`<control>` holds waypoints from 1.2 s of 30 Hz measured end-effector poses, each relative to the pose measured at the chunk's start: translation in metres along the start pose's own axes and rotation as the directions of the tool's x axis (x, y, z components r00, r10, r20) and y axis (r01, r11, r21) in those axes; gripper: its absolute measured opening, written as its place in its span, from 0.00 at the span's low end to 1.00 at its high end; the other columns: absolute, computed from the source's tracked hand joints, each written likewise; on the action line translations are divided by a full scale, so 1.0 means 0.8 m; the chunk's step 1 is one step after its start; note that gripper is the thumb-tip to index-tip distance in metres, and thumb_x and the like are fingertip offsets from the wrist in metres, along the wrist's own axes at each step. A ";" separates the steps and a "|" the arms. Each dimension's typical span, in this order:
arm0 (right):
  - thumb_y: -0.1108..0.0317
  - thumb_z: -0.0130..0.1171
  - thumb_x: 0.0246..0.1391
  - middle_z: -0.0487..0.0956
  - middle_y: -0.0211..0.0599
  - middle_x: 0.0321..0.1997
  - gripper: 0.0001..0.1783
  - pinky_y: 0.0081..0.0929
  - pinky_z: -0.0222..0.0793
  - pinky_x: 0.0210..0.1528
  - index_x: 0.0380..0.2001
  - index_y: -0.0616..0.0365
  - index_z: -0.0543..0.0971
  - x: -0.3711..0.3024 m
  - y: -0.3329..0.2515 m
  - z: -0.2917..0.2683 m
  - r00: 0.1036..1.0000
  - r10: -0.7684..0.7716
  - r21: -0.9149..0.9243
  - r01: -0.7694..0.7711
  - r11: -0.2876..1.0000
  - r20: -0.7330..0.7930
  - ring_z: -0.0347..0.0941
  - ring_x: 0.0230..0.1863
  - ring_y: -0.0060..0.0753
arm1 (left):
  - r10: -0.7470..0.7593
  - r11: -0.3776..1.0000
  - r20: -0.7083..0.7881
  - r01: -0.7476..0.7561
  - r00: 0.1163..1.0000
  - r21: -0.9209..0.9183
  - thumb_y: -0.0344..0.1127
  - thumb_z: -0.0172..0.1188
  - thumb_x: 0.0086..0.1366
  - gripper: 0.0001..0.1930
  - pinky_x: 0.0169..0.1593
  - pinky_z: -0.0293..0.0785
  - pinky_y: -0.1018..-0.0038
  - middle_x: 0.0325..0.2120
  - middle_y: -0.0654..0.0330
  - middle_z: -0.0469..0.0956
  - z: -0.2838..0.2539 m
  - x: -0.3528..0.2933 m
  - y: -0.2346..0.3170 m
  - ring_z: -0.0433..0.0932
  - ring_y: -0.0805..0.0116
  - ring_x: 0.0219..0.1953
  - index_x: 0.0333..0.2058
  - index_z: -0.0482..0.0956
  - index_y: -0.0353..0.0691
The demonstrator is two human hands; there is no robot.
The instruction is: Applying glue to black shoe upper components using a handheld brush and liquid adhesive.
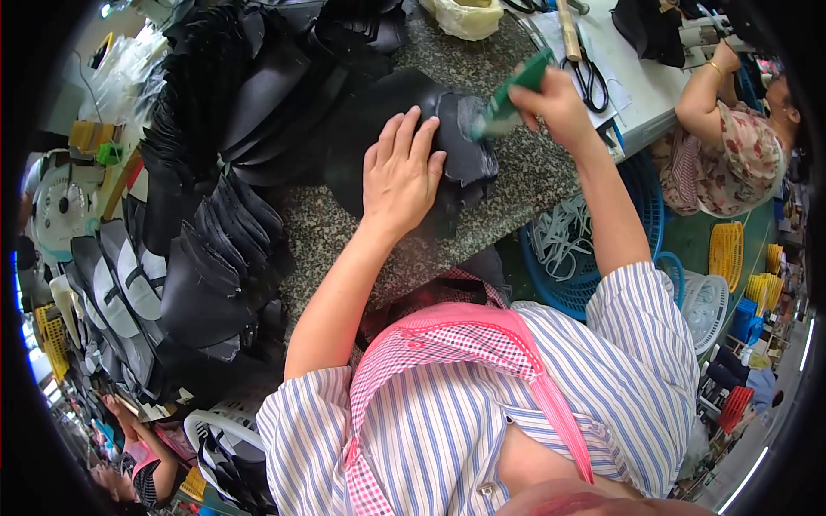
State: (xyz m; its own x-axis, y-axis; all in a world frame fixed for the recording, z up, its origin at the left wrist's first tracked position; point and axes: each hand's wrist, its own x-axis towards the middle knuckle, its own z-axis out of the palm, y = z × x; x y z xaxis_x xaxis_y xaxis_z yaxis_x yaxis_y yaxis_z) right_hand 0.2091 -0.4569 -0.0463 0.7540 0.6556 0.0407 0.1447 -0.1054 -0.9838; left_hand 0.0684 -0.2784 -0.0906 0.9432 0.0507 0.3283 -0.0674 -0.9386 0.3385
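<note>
My left hand [399, 176] lies flat, fingers stretched out, on a black sheet piece [357, 142] that looks like leather, on a speckled stone slab [323, 245]. Beside its fingertips is a stack of smaller black pieces [469, 163], whose edges show in layers at the right side. A whitish smear marks the upper part of the stack. My right hand [551, 103] is closed around a green brush [520, 82], tilted with its pale, motion-blurred end down at the smeared area. Whether the bristles touch it, I cannot tell.
Piles of black cut pieces [202, 258] crowd the left side. Scissors [591, 82] and a wooden-handled tool [568, 30] lie at the far right, near a cream-coloured container [465, 17]. Below the slab's right edge stands a blue basket [641, 202] of pale strips. Another person [740, 159] sits at right.
</note>
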 end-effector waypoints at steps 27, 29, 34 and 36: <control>0.67 0.57 0.42 0.67 0.25 0.17 0.08 0.14 0.51 0.10 0.24 0.57 0.71 -0.075 -0.020 0.001 0.988 0.061 0.469 0.014 0.883 -0.145 0.57 0.10 0.16 | -0.224 0.966 0.156 0.241 0.962 -0.098 0.38 0.51 0.55 0.19 0.45 0.60 0.67 0.34 0.50 0.66 -0.003 0.038 0.003 0.63 0.54 0.40 0.43 0.68 0.33; 0.68 0.57 0.43 0.68 0.26 0.18 0.07 0.14 0.52 0.11 0.24 0.58 0.71 -0.077 -0.024 0.003 0.994 -0.029 0.495 0.079 0.865 -0.108 0.57 0.11 0.17 | -0.253 0.948 0.293 0.298 0.922 -0.117 0.38 0.51 0.54 0.22 0.46 0.60 0.67 0.36 0.51 0.65 -0.005 0.053 0.006 0.62 0.54 0.41 0.46 0.65 0.34; 0.68 0.56 0.45 0.69 0.29 0.21 0.08 0.14 0.54 0.13 0.25 0.61 0.71 -0.091 -0.034 0.008 0.977 -0.041 0.566 0.154 0.810 -0.208 0.60 0.14 0.17 | -0.191 0.977 0.309 0.210 0.932 -0.029 0.39 0.55 0.50 0.25 0.47 0.60 0.66 0.40 0.52 0.63 -0.006 0.083 0.012 0.60 0.55 0.45 0.47 0.64 0.36; 0.67 0.57 0.44 0.69 0.29 0.21 0.09 0.14 0.54 0.14 0.25 0.61 0.71 -0.100 -0.042 0.010 0.981 -0.051 0.572 0.151 0.807 -0.187 0.60 0.14 0.17 | -0.178 0.979 0.446 0.203 0.877 -0.009 0.39 0.58 0.47 0.24 0.48 0.60 0.65 0.42 0.52 0.62 -0.020 0.096 0.015 0.59 0.54 0.47 0.44 0.65 0.39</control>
State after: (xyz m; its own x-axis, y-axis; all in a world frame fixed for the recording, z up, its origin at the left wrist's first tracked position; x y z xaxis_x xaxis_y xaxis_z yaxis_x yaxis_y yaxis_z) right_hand 0.1391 -0.4996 -0.0175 0.8522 0.5087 0.1223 -0.1360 0.4411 -0.8871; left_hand 0.1352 -0.2805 -0.0474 0.9844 0.0587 -0.1659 0.1223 -0.9058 0.4056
